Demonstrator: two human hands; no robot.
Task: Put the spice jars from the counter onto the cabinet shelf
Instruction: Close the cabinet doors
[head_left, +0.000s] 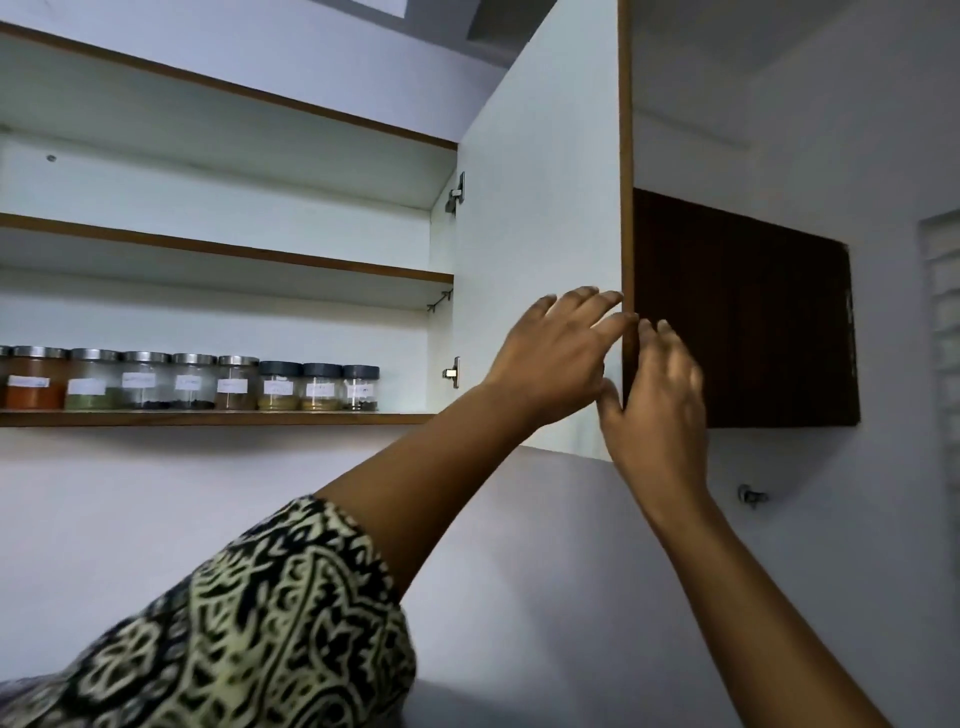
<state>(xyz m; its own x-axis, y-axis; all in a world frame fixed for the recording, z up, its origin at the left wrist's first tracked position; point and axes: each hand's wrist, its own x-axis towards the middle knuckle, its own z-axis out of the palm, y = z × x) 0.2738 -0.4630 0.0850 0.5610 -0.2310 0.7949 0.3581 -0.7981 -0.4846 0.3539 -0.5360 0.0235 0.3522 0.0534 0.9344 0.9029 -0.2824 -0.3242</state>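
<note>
Head view: jars (192, 384) lined on shelf (218, 418) at 9 o'clock, stowing looks done. Left hand (561, 353) flat-fingered on door (540, 208) at 3; right hand (660, 400) blurred astride edge, grip unclear. Counter unseen; door probably closes next.

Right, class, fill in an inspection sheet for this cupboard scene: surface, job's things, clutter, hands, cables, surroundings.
Surface: bottom cabinet shelf, brown-edged, two more shelves above.
Job's things: spice jars in one upright row on it, steel lids left, dark lids right.
Clutter: nothing seen.
Hands: left hand on the white face of the open cabinet door, fingers straight to its edge; right hand blurred at that edge, grip unclear.
Cables: nothing seen.
Surroundings: pale wall, dark brown panel right of the door, patterned sleeve.
</note>
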